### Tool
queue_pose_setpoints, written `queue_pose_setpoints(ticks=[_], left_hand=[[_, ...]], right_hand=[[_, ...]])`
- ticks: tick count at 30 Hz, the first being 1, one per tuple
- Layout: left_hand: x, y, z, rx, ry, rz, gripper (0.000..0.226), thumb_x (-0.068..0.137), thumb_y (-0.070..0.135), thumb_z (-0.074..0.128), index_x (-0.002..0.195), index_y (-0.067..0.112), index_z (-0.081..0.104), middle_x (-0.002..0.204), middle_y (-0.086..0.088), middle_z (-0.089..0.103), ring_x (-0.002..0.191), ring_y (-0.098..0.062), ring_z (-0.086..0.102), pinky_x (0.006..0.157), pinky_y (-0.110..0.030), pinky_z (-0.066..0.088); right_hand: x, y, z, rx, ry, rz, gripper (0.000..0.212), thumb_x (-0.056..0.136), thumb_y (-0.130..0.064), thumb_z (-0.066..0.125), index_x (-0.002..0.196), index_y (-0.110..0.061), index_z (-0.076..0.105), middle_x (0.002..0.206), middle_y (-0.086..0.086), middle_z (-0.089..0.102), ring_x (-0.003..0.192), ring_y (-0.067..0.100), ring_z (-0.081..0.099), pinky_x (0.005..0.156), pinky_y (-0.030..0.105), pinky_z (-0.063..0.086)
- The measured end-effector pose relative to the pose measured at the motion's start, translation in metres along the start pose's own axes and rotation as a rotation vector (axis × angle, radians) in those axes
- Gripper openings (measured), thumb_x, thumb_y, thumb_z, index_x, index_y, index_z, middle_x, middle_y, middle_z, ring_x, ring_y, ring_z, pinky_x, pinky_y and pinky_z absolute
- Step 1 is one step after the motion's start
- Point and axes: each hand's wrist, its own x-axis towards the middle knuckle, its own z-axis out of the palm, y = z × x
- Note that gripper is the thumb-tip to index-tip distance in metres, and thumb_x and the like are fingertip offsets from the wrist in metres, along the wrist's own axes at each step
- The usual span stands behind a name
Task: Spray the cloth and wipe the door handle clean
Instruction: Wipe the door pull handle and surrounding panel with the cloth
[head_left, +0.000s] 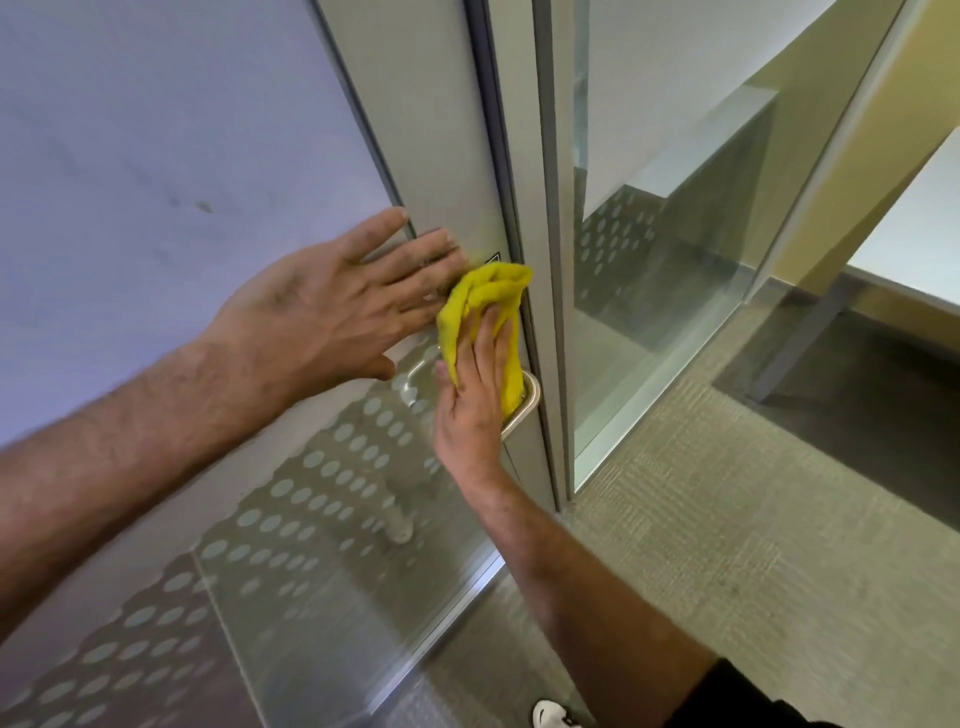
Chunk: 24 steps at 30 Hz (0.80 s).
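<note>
A yellow cloth (488, 296) is pressed against the grey metal door stile, over the handle plate (527, 400), whose rim shows just below the cloth. My right hand (475, 395) lies flat on the cloth, fingers pointing up, holding it to the plate. My left hand (332, 306) rests open and flat on the glass door, fingertips beside the cloth. Through the glass a metal lever handle (410, 387) on the far side is visible. No spray bottle is in view.
The glass door (182, 208) has a band of frosted dots low down. To the right stand a fixed glass panel (649, 260) and grey carpet (727, 545). A white table (914, 234) is behind the glass. My white shoe (550, 714) shows at the bottom.
</note>
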Motion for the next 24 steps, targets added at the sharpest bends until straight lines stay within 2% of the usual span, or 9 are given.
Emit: queue_pose_setpoints(ticks=[3,7,10,12,14,16,18,21,24], left_hand=[[0.0,0.001,0.001,-0.005,-0.019,0.01,0.098,0.097,0.07,0.021,0.159,0.009,-0.024,0.164,-0.021,-0.032,0.154,-0.037,-0.025,0.124,-0.058,-0.01],[0.0,0.0,0.0,-0.019,0.004,-0.017,0.104,0.096,0.071,0.022,0.156,0.003,-0.029,0.165,-0.022,-0.029,0.155,-0.036,-0.021,0.126,-0.056,-0.007],[-0.004,0.0,-0.003,-0.037,0.047,-0.052,0.111,0.094,0.072,0.024,0.153,-0.003,-0.032,0.165,-0.025,-0.027,0.157,-0.035,-0.015,0.128,-0.052,-0.001],[-0.004,0.0,-0.003,-0.032,0.11,-0.079,0.114,0.092,0.074,0.024,0.153,-0.007,-0.028,0.164,-0.028,-0.025,0.157,-0.036,-0.012,0.129,-0.049,0.003],[-0.004,0.0,-0.004,-0.035,0.122,-0.088,0.116,0.091,0.075,0.025,0.154,-0.008,-0.026,0.164,-0.029,-0.025,0.157,-0.036,-0.012,0.129,-0.048,0.002],[-0.003,0.0,-0.005,-0.04,0.112,-0.087,0.116,0.091,0.076,0.025,0.154,-0.008,-0.026,0.164,-0.029,-0.024,0.157,-0.036,-0.012,0.129,-0.048,0.002],[-0.003,0.001,-0.005,-0.042,0.123,-0.092,0.116,0.091,0.076,0.025,0.154,-0.008,-0.025,0.165,-0.029,-0.024,0.157,-0.036,-0.012,0.129,-0.047,0.003],[-0.003,0.001,-0.004,-0.055,0.131,-0.083,0.115,0.091,0.075,0.025,0.154,-0.005,-0.027,0.165,-0.026,-0.026,0.157,-0.035,-0.013,0.129,-0.047,0.006],[-0.003,0.001,-0.005,-0.063,0.093,-0.067,0.111,0.093,0.073,0.022,0.152,-0.004,-0.032,0.165,-0.026,-0.027,0.157,-0.036,-0.013,0.129,-0.048,0.005]], right_hand=[[0.004,0.02,-0.006,0.03,0.022,0.069,0.071,0.099,-0.001,0.049,0.159,-0.014,0.014,0.169,0.009,0.01,0.156,0.029,0.009,0.122,0.054,0.023],[0.022,-0.003,-0.009,0.148,0.19,0.181,0.06,0.098,-0.014,0.041,0.156,-0.019,0.028,0.154,0.018,0.045,0.135,0.04,0.051,0.107,0.055,0.045],[0.018,-0.028,-0.007,0.162,0.14,-0.075,0.056,0.095,0.005,0.039,0.151,0.001,0.033,0.16,0.01,0.029,0.149,0.041,0.029,0.118,0.058,0.032],[0.03,-0.026,-0.011,0.119,0.09,-0.136,0.053,0.096,-0.001,0.038,0.148,0.005,0.036,0.16,0.016,0.027,0.152,0.042,0.02,0.122,0.056,0.026],[0.046,-0.016,-0.021,0.07,0.092,-0.112,0.055,0.096,-0.011,0.04,0.15,0.003,0.036,0.161,0.018,0.028,0.152,0.04,0.021,0.124,0.047,0.023],[0.052,-0.012,-0.027,0.046,0.093,-0.109,0.055,0.097,-0.005,0.045,0.151,0.0,0.035,0.161,0.02,0.03,0.152,0.04,0.02,0.125,0.04,0.02],[0.048,-0.015,-0.022,0.067,0.092,-0.183,0.054,0.097,0.004,0.054,0.148,0.0,0.039,0.156,0.029,0.035,0.15,0.046,0.019,0.124,0.051,0.023],[0.05,-0.01,-0.027,0.219,0.033,-0.29,0.044,0.099,-0.009,0.057,0.141,0.001,0.044,0.145,0.035,0.046,0.147,0.047,0.023,0.119,0.063,0.026],[0.047,0.03,-0.067,0.067,-0.116,-0.314,0.05,0.086,0.013,0.062,0.133,-0.003,0.061,0.142,0.019,0.057,0.142,0.042,0.04,0.119,0.042,0.034]])
